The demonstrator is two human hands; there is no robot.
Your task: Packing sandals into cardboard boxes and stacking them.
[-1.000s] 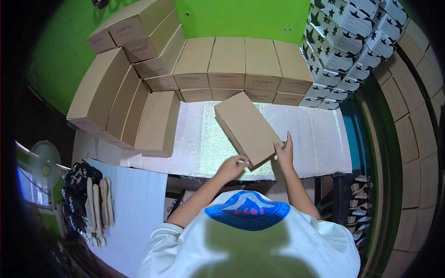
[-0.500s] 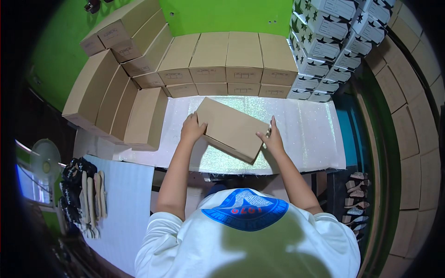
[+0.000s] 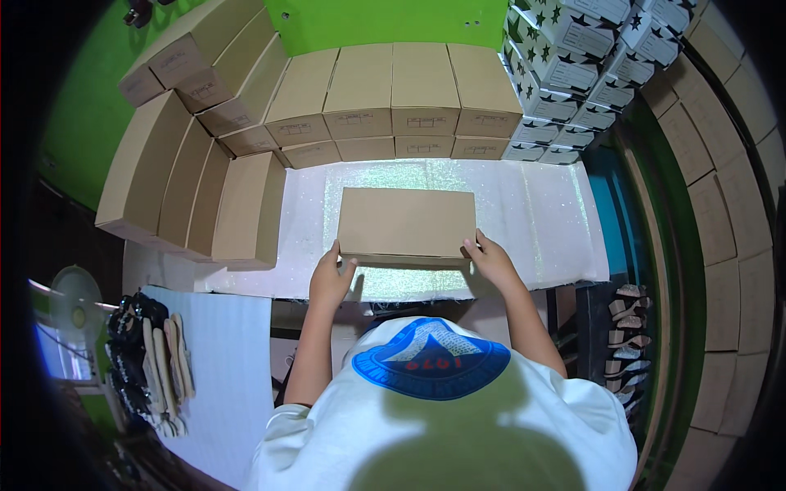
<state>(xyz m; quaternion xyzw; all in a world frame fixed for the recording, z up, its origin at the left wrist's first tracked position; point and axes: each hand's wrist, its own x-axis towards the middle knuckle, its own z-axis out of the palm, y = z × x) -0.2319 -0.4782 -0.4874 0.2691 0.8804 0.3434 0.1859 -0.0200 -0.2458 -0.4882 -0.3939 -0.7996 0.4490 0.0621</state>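
A plain brown cardboard shoe box [image 3: 407,222] lies lengthwise between my hands over the middle of the white, glittery tabletop [image 3: 540,237]. Its lid side faces up and its long side faces me. My left hand [image 3: 331,276] grips the near left corner, thumb at the front and the other fingers mostly hidden behind the end. At the near right corner, my right hand [image 3: 490,258] holds the box with its thumb against the front edge and a finger along the end. Whether the box's base touches the table I cannot tell.
Brown boxes [image 3: 426,78] stand stacked along the back, and more brown boxes [image 3: 244,209] along the left. White star-patterned boxes [image 3: 557,74] pile up at the back right. Shoes [image 3: 628,344] sit low at the right; straps or shoe parts [image 3: 160,360] lie on a pale side table [image 3: 229,352].
The box has turned from a slant to nearly square with the table's front edge. Both hands have shifted toward me, from its ends to its near corners.
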